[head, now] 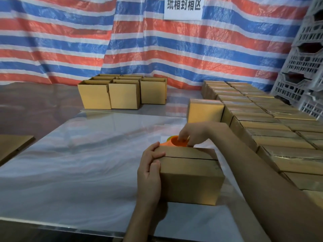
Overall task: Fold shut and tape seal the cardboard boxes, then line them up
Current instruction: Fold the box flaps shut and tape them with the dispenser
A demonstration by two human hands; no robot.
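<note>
the cardboard box (190, 175) sat near the front edge of the counter (78, 163), right before the person. its flaps were folded down and met along a dark seam across the top. whether any tape lay over that seam could not be told.

the left hand (150, 173) clamped the box's left end, palm against the side wall. its fingers (158, 154) were curled over the top edge on either side of the seam.

the right hand (190, 135) came in from the right, past the far side of the box. it gripped an orange tape dispenser (178, 142), fingers hooked over the round rim. the dispenser sat at the box's far top edge; touching it or just behind it, hard to say.

to the right, sealed boxes (262, 123) lay in tight rows running away along the counter, tops glossy. a single box (204, 110) stood against the left side of those rows.

at the back of the counter, well apart from the hands, a cluster of open boxes (122, 92) stood with flaps up. a flat cardboard sheet (14, 145) lay at the far left.

behind everything hung a red, white and blue striped tarp (70, 41) with a white sign (183, 7) pinned high. grey plastic crates (304, 67) were stacked at the right edge.
</note>
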